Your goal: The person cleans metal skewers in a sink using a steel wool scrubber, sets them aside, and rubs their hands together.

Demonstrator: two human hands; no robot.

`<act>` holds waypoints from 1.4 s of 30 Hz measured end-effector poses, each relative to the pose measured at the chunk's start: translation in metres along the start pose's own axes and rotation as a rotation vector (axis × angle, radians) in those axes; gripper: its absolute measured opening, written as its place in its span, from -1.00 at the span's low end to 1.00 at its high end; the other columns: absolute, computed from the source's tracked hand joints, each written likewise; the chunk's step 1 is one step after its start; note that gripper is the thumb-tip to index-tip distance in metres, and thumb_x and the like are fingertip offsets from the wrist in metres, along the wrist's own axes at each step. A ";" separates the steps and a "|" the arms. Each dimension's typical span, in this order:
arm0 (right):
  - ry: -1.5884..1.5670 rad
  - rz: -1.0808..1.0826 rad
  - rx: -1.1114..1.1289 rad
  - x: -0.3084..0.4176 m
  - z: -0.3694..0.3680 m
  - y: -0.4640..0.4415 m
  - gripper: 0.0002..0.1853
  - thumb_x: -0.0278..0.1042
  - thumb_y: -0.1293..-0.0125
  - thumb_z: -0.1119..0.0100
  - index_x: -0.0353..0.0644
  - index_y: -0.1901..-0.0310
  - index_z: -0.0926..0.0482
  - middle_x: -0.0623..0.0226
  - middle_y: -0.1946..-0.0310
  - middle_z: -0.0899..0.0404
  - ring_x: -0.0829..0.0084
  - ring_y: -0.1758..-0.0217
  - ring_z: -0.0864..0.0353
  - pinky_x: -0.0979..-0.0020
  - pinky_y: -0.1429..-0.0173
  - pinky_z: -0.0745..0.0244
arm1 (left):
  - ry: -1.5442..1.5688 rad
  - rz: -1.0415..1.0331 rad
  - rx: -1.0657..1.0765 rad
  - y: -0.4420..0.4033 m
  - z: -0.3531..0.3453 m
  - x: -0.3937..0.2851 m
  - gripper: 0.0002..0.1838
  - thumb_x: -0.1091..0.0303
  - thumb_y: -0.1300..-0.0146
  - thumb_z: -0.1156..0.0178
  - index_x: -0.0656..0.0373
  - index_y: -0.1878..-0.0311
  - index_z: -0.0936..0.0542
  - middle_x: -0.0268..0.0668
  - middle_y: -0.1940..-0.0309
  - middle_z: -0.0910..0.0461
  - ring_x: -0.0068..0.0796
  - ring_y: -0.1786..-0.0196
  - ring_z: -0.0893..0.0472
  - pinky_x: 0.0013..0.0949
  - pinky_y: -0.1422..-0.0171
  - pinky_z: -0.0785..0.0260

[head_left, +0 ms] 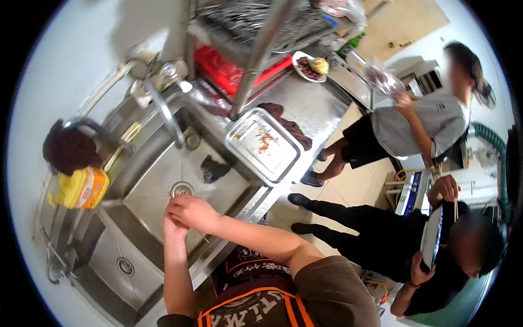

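Observation:
Over the front of the steel sink (158, 182), my left hand (175, 222) and my right hand (195, 211) are together, the right one lying over the left. Both look closed, with the fingers of one against the other. A thin stick (204, 236) shows just below my right hand; which hand grips it is hidden. Behind the hands is a round drain (182, 189). A dark crumpled piece (214, 169) lies on the sink floor to the right. On the counter beside the sink stands a metal tray (263, 147) with reddish-brown residue.
A faucet (166, 114) reaches over the sink. A yellow jug (83, 188) stands left, near a second basin (125, 267). A white plate of food (309, 66) and a brown cloth (286, 125) lie on the counter. Two people stand at the right, one holding a tray (432, 237).

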State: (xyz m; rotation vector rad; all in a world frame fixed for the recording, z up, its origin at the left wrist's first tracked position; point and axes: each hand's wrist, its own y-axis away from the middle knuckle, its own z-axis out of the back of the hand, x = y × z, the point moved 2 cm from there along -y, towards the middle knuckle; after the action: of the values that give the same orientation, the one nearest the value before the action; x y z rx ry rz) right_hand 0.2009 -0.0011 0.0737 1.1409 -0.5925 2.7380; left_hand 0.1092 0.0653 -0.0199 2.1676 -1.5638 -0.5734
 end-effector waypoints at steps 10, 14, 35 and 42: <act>0.030 -0.001 -0.110 -0.014 0.057 0.041 -0.87 -0.47 0.07 -0.08 -0.25 0.42 -0.45 0.23 0.38 -0.42 0.20 0.24 -0.47 0.30 0.13 -0.42 | -0.260 0.011 0.094 -0.019 -0.034 0.050 -0.75 0.26 -0.30 0.14 0.16 0.07 -0.40 -0.26 0.12 -0.45 -0.37 0.04 -0.46 -0.28 -0.04 -0.35; -0.111 -0.049 -0.088 -0.014 0.093 0.053 -0.83 -0.51 0.08 -0.07 -0.26 0.36 -0.45 0.14 0.33 -0.42 0.14 0.15 -0.46 0.29 -0.01 -0.37 | -0.259 -0.046 0.157 -0.030 -0.047 0.073 -0.77 0.28 -0.30 0.11 0.18 0.12 -0.44 -0.27 0.19 -0.49 -0.40 0.11 -0.49 -0.31 -0.01 -0.37; -0.194 0.162 -0.107 -0.073 0.174 0.129 -0.67 -0.50 0.04 -0.15 -0.14 0.15 -0.43 0.20 0.20 -0.37 0.12 0.17 -0.46 0.24 0.14 -0.40 | -0.134 -0.230 -0.240 -0.072 -0.021 0.097 -0.72 0.34 -0.31 0.20 0.16 0.14 -0.51 -0.30 0.26 -0.56 -0.43 0.22 -0.56 -0.42 0.11 -0.48; -0.199 -0.064 0.141 -0.067 0.172 0.122 -0.67 -0.50 0.05 -0.15 -0.15 0.15 -0.45 0.23 0.12 -0.36 0.14 0.13 -0.47 0.25 0.13 -0.43 | -0.029 -0.159 -0.208 -0.066 -0.032 0.077 -0.73 0.33 -0.29 0.19 0.15 0.20 -0.54 -0.34 0.34 -0.58 -0.46 0.35 -0.58 -0.42 0.24 -0.54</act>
State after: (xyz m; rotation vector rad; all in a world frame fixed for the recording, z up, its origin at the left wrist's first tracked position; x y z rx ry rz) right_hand 0.3304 -0.1788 0.0992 1.4501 -0.3807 2.6667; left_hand 0.2007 0.0141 -0.0367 2.1441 -1.2894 -0.7839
